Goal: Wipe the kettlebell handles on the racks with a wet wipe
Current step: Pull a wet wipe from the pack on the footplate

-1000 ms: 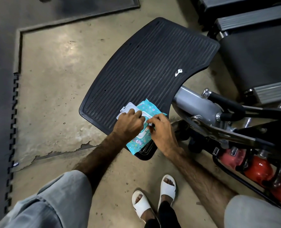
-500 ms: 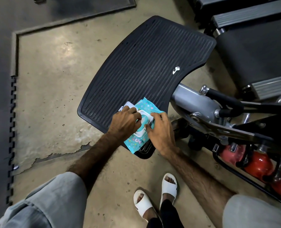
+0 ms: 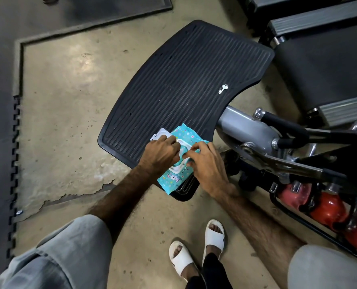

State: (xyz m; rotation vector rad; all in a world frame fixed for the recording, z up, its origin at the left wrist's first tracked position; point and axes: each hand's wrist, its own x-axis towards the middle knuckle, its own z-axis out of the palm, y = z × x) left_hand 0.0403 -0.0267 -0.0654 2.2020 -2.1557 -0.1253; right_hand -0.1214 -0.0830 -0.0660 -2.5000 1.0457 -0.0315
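Note:
A teal wet wipe pack (image 3: 174, 178) lies on the near corner of a black ribbed platform (image 3: 183, 84), its white lid (image 3: 162, 133) flipped open to the upper left. My left hand (image 3: 159, 155) holds the pack down with curled fingers beside the opening. My right hand (image 3: 206, 165) pinches a bit of white wipe at the opening with thumb and fingertips. Red kettlebells (image 3: 327, 207) with black handles sit in a low black rack (image 3: 288, 209) at the lower right, apart from both hands.
A grey and black machine arm (image 3: 277, 142) juts out right of the pack, above the rack. Treadmill decks (image 3: 323, 55) fill the upper right. A small white key (image 3: 223, 89) lies on the platform. Bare concrete floor (image 3: 69, 101) lies left, edged by dark mats.
My right hand's fingers have shifted onto the pack's opening and closed into a pinch there. My left hand stays on the pack. The pack has not moved.

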